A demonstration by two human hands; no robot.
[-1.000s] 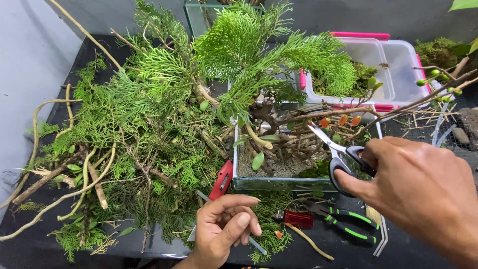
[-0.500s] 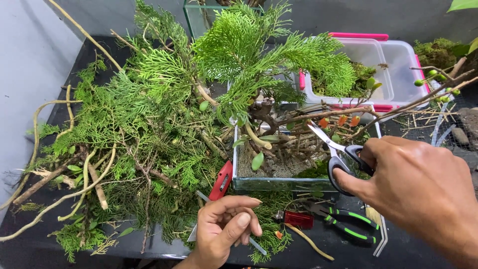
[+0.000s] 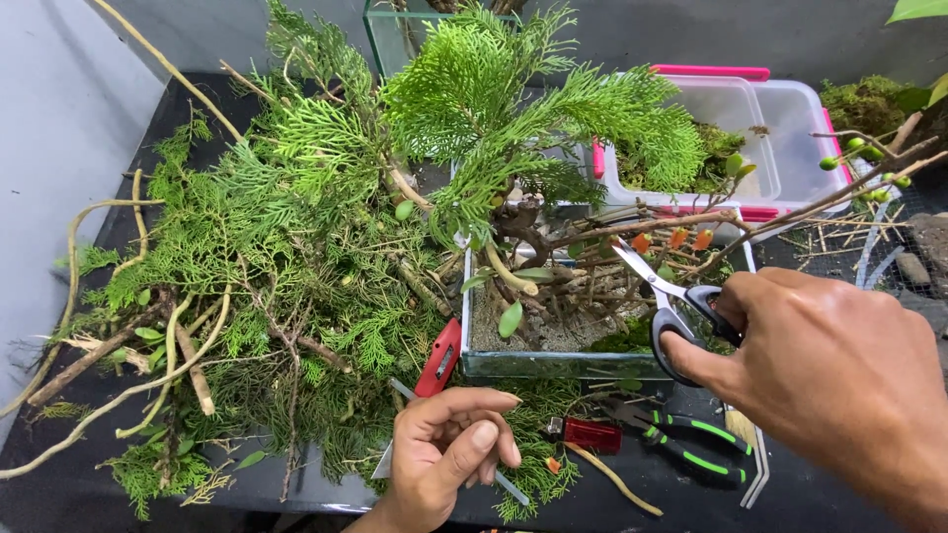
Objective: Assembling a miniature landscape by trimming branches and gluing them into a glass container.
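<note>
Trimming the planting in the small glass tank point(image 3: 563, 363).
Head view: right hand point(image 3: 829, 370) clamped on scissors point(image 3: 671, 296), blades parted over the tank's twigs point(image 3: 632, 232); the cut likely needs one chosen stem. Left hand point(image 3: 449, 449), loosely curled and empty, rests before the tank, beside a red cutter point(image 3: 438, 357).

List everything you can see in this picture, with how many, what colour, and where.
Cut conifer branches: a heap, green, left half of the table.
Glass tank: one, clear, centre, holding a small tree, twigs and soil.
Scissors: one, black handles, open over the tank.
Plastic tub: one, clear with pink rim, behind the tank.
Red-handled cutter: one, left of the tank.
Green-and-black pliers: front of the tank, count unclear.
Moss clump: one, green, far right.
Left hand: one, loosely curled, bottom centre.
Right hand: one, holding the scissors.
</note>
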